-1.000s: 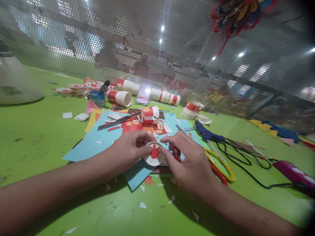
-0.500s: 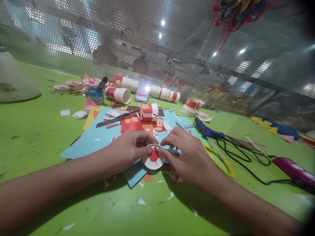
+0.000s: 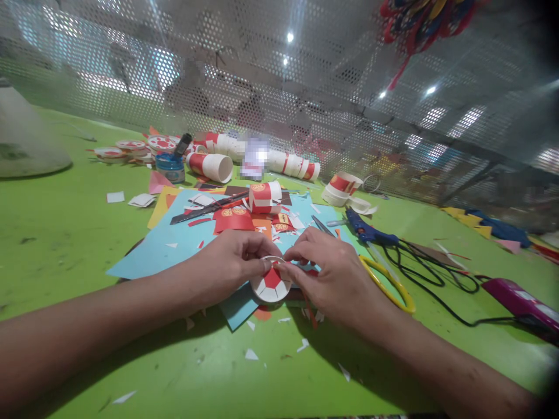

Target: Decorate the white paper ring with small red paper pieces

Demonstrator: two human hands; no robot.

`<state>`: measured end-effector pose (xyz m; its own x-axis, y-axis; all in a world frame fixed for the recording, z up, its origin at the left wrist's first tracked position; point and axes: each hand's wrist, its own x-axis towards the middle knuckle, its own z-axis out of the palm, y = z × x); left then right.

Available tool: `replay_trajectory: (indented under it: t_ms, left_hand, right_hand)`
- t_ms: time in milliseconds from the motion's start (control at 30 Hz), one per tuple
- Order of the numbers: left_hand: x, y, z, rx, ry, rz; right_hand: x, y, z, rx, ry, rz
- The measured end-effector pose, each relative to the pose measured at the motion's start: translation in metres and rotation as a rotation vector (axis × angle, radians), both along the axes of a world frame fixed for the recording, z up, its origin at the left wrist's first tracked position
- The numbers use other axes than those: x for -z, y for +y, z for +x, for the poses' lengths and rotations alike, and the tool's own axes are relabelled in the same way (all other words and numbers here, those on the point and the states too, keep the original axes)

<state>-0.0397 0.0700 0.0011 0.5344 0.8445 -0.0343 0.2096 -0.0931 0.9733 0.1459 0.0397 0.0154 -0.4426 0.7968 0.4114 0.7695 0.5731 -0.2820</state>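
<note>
A round white paper disc [image 3: 262, 288] with a red pentagon in the middle and short dark lines out to its rim is held low in front of me. My left hand [image 3: 240, 259] pinches its upper left edge, the thumb on its face and the fingers behind. From the right, my right hand [image 3: 325, 267] is closed at the disc's upper right, its thumb tip pressed by the top of the red patch. Just beyond lie light blue paper [image 3: 161, 250], a cut red and white paper cup [image 3: 264, 198] and red paper pieces [image 3: 233, 221].
Yellow-handled scissors [image 3: 388, 285] lie beside my right forearm. Behind them are a blue glue gun [image 3: 369, 228] and its black cord, leading to a magenta box [image 3: 519, 299]. A blue jar [image 3: 170, 167] and paper cups [image 3: 209, 167] stand farther back. White scraps [image 3: 251, 354] dot the green table.
Both hands keep the disc in nearly the same place. The right thumb has shifted very slightly on the disc's face, and the view has tilted a little.
</note>
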Motion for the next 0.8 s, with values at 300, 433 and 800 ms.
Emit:
replay_trajectory:
  t_ms: [300,433,800]
  left_hand:
    - [-0.0018,-0.0004,0.0005,-0.017,-0.002,-0.003]
    - [-0.002,-0.0009,0.0006,-0.016,0.009,-0.007]
    - [-0.0007,-0.0007,-0.0001,-0.011,0.001,-0.009]
  right_hand:
    - [0.0014,0.0007,0.0004,-0.004,0.001,0.006]
    - [0.0016,0.0003,0.0003,-0.005,-0.004,0.008]
    - [-0.0001,-0.0022,0.0011,-0.03,0.043,-0.001]
